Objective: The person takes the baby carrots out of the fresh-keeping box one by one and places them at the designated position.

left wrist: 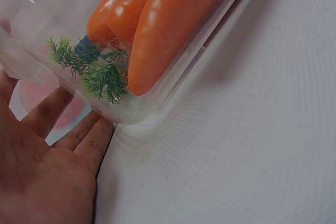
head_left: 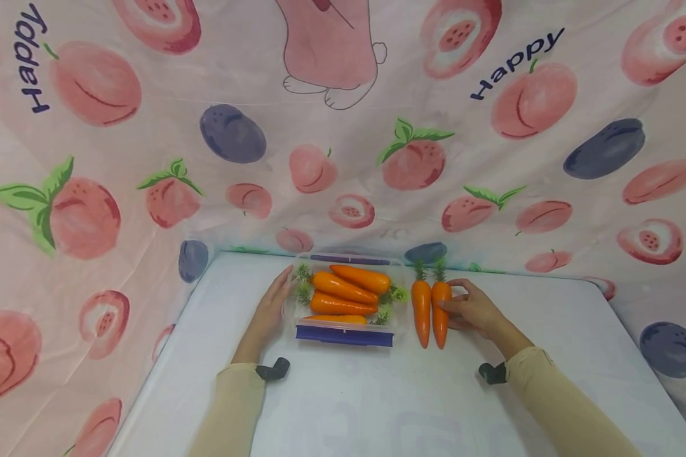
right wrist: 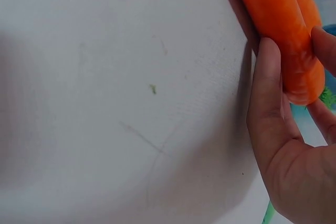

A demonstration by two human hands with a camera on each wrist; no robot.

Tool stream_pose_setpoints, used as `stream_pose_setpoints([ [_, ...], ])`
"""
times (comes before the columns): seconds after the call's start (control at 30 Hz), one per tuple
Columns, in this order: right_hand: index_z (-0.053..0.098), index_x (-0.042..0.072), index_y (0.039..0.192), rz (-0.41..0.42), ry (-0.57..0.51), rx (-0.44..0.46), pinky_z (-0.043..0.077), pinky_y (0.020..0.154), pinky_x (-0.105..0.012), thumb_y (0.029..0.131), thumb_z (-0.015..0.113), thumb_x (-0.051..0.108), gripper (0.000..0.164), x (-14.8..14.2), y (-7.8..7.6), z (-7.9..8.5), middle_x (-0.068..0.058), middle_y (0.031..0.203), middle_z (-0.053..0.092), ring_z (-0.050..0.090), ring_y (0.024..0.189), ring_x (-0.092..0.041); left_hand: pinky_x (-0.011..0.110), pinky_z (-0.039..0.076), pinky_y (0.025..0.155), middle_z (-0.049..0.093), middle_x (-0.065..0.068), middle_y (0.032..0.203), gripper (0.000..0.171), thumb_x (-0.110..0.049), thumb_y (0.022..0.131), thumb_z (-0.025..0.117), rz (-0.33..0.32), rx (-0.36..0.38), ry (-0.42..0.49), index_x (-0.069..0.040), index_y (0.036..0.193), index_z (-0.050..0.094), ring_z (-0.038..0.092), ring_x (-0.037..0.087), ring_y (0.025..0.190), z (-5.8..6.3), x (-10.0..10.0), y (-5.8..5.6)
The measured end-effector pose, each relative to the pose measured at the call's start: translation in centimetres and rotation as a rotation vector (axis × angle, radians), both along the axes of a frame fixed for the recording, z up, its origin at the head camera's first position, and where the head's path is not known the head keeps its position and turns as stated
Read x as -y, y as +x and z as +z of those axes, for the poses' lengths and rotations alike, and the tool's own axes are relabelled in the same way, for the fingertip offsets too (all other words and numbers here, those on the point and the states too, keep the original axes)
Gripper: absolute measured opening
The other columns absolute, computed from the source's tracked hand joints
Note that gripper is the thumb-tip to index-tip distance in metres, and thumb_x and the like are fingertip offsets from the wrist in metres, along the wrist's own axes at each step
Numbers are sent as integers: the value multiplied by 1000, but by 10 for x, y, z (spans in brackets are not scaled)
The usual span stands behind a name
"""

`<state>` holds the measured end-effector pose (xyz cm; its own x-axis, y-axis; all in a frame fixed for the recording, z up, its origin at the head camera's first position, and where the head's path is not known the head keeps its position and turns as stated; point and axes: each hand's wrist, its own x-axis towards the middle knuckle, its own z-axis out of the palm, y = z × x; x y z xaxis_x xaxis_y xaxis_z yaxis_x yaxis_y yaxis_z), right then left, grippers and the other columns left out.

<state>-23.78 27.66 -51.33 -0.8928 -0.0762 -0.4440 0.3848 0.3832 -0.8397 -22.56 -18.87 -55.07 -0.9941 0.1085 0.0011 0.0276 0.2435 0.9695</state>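
Observation:
A clear plastic box (head_left: 320,325) with blue latch flaps (head_left: 344,336) holds several orange carrots (head_left: 343,303) lying sideways, green leafy tops at both ends. My left hand (head_left: 273,306) rests along the box's left end, fingers extended against the clear wall (left wrist: 144,111). To the right of the box, two more carrots lie side by side on the table, tips toward me and green tops away. My right hand (head_left: 473,309) grips the outer carrot (head_left: 441,317), thumb and fingers on either side of it. The inner carrot (head_left: 420,312) lies right beside it.
The box and carrots sit near the back edge of a white table (head_left: 343,393). Behind and to both sides hangs a pink cloth (head_left: 343,127) printed with fruit. A dark wrist mount (head_left: 273,369) juts inward from the left sleeve, another mount (head_left: 493,373) from the right.

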Motion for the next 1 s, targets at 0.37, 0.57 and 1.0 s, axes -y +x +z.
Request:
stream_pose_setpoints([
  [0.37,26,11,158,4,49,-13,63,89,-40,95,74,30,81,-3,3,11,-27,142,49,68,106,-29,55,13,130,31,4,168,53,-51,109,36,-9,5,-6,-37,160,32,19,28,159,9,-3,4],
  [0.57,26,10,158,36,88,-41,63,89,-41,96,73,32,81,-11,3,20,-29,141,52,69,104,-29,55,12,130,33,1,167,55,-61,105,36,1,-1,-1,-44,157,33,20,27,159,0,-1,1],
  [1.0,27,5,158,56,169,-140,61,92,-47,97,72,29,79,-7,1,48,-31,142,48,64,117,-44,56,12,129,33,1,167,51,-55,108,36,7,-10,-2,-42,158,34,20,27,159,-2,-1,0],
])
